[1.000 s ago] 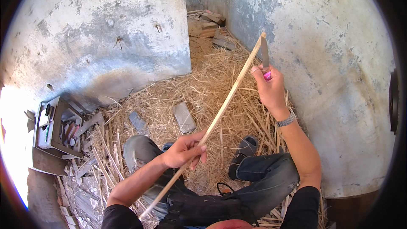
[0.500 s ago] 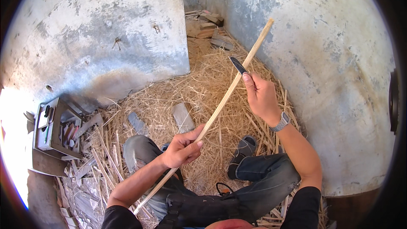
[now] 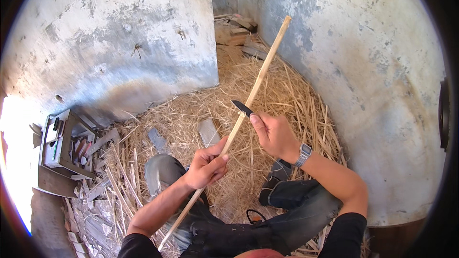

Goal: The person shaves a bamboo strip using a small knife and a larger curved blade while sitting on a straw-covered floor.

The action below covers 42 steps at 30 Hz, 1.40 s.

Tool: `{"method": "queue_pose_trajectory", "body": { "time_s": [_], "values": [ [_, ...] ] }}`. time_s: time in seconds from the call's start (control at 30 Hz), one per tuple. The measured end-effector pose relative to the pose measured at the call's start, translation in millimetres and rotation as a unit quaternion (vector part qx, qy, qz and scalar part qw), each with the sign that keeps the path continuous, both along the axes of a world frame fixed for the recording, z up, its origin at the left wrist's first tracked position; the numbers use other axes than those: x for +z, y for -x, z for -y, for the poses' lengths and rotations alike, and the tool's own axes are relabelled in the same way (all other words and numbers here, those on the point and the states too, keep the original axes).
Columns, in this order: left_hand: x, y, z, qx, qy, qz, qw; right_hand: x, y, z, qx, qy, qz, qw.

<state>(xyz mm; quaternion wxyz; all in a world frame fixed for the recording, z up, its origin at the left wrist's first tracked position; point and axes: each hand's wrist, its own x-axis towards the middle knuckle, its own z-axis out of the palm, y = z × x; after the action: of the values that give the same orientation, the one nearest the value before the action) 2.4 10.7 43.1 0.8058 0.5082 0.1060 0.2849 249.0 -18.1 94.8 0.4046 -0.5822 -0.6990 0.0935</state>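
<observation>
Dark knife blade (image 3: 242, 107) meets smooth, slender pale wooden stick (image 3: 258, 82).

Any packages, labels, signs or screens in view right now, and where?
No labels, signs or screens show.
Open box: on the ground at the far left by the wall, boxy, grey-green, with small tools inside that are too small to tell apart.

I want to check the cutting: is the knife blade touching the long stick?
Touching. In the head view the knife blade in the right hand lies against the stick, with no visible gap.
</observation>
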Motion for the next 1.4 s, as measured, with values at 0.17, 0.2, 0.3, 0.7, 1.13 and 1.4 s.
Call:
{"method": "queue_pose_trajectory", "body": {
  "time_s": [0.17,0.2,0.3,0.7,1.13,1.4],
  "values": [
    [5.2,2.3,0.7,-0.021,-0.013,-0.004,1.0,6.8,-18.1,-6.9,0.011,0.072,-0.105,0.992],
    [6.9,1.4,2.4,-0.023,-0.012,-0.005,1.0,7.3,-19.8,-11.6,0.009,0.073,-0.106,0.992],
    [5.3,4.3,4.9,-0.079,-0.041,-0.093,0.992,19.3,-17.2,-18.3,0.024,0.068,-0.215,0.974],
    [-1.8,26.1,7.8,-0.068,-0.067,-0.139,0.986,22.7,-78.3,-44.8,-0.151,-0.072,-0.127,0.978],
    [-1.4,16.0,11.9,0.064,-0.154,-0.182,0.969,9.7,-49.2,-28.4,-0.103,-0.057,0.033,0.993],
    [9.8,9.6,-1.8,0.136,-0.071,-0.127,0.98,-24.2,18.7,-12.4,0.069,-0.067,0.048,0.994]
  ]
}}
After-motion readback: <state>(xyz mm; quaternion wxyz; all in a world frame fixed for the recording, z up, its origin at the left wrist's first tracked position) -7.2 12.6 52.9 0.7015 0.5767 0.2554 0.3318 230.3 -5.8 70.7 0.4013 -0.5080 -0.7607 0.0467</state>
